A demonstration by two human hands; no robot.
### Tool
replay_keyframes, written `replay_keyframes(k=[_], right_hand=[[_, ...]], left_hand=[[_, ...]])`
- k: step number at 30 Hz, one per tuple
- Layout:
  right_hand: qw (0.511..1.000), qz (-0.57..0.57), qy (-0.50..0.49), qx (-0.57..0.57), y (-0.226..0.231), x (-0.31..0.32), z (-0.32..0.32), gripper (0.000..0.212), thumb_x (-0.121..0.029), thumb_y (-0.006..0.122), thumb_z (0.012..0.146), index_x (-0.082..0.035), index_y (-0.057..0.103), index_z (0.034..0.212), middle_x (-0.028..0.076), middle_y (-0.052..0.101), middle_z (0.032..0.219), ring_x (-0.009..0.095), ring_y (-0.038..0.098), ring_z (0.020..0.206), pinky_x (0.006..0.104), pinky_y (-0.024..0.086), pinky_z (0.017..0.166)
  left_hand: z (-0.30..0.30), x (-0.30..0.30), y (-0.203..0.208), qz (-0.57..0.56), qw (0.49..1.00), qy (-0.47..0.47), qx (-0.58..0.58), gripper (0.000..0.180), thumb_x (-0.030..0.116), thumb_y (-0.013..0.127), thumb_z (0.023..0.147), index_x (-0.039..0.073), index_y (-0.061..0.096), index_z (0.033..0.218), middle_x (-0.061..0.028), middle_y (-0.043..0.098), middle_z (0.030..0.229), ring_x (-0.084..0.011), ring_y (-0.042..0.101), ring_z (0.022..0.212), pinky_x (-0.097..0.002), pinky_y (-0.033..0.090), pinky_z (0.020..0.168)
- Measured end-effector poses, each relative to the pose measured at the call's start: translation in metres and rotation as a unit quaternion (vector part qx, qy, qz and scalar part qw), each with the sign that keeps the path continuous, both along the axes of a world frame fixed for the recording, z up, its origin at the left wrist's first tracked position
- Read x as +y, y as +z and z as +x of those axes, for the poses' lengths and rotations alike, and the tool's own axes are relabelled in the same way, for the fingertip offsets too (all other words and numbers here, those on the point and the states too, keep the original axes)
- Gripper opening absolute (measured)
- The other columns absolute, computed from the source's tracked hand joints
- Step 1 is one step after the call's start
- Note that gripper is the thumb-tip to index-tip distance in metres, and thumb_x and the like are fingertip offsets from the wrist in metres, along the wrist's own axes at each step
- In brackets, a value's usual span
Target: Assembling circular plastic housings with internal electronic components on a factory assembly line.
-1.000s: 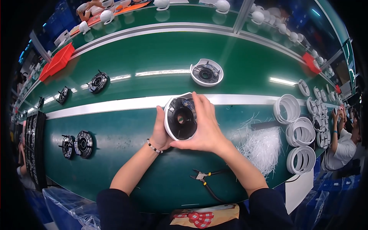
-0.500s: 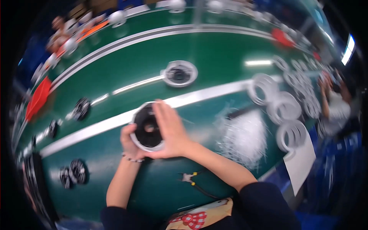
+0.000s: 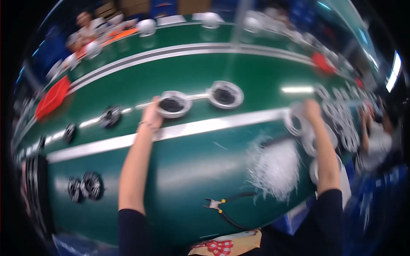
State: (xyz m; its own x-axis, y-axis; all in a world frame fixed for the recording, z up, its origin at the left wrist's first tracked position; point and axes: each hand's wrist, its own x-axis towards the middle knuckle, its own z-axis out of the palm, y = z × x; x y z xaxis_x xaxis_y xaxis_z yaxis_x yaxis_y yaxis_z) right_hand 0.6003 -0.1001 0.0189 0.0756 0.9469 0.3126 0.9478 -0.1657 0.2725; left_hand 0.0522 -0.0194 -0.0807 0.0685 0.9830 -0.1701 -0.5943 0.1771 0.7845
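Note:
My left hand reaches over the belt and is closed on the left rim of a round white housing with a black insert. Just right of it, a matching white-and-black housing lies on the green belt. At the right, my right hand is at the rim of white plastic rings; its fingers are blurred and partly hidden, so their grip does not show. Cutting pliers with dark handles and yellow marks lie on the near table, apart from both hands.
A heap of clear plastic strips lies near right. Black reel-shaped parts stand at near left, with another on the belt. Red trays sit by the far rail. Other people are beyond the table.
Both hands held the white-and-black housing over the near table. Now the left hand has it out on the belt beside the other one, and the right hand has moved to the rings. The view shifted.

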Motion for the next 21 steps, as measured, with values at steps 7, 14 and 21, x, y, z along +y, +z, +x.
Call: replay_keyframes(k=[7,14,21], right_hand=[[0.996,-0.011,-0.018,0.086,-0.011,0.014,0.063,0.008,-0.009,0.062,0.062,-0.005,0.061,0.068,0.017,0.058,0.075,0.033,0.055,0.077,0.0412,0.044,0.069],[0.943,0.112,0.192,0.248,0.085,0.017,-0.048,0.017,-0.001,0.056,0.063,0.0,0.057,0.08,0.01,0.051,0.053,0.017,0.05,0.046,0.0284,0.04,0.046],[0.877,-0.17,0.24,0.379,0.0,-0.056,-0.259,0.053,-0.009,0.052,0.057,0.0,0.05,0.109,0.018,0.055,0.055,0.03,0.057,0.052,0.0386,0.047,0.057]], left_hand=[[-0.089,-0.013,0.016,0.125,0.805,0.231,0.532,0.027,0.024,0.061,0.073,0.001,0.063,0.088,-0.0112,0.064,0.085,-0.0196,0.062,0.081,-0.0289,0.047,0.073],[-0.179,0.007,0.006,0.026,0.614,0.253,0.747,0.037,0.018,0.057,0.071,0.005,0.055,0.105,-0.0178,0.057,0.102,-0.0327,0.053,0.097,-0.0379,0.042,0.085],[-0.162,0.013,0.015,-0.065,0.59,0.096,0.799,0.057,0.022,0.068,0.067,0.002,0.047,0.116,-0.018,0.053,0.11,-0.029,0.055,0.096,-0.0346,0.046,0.083]])
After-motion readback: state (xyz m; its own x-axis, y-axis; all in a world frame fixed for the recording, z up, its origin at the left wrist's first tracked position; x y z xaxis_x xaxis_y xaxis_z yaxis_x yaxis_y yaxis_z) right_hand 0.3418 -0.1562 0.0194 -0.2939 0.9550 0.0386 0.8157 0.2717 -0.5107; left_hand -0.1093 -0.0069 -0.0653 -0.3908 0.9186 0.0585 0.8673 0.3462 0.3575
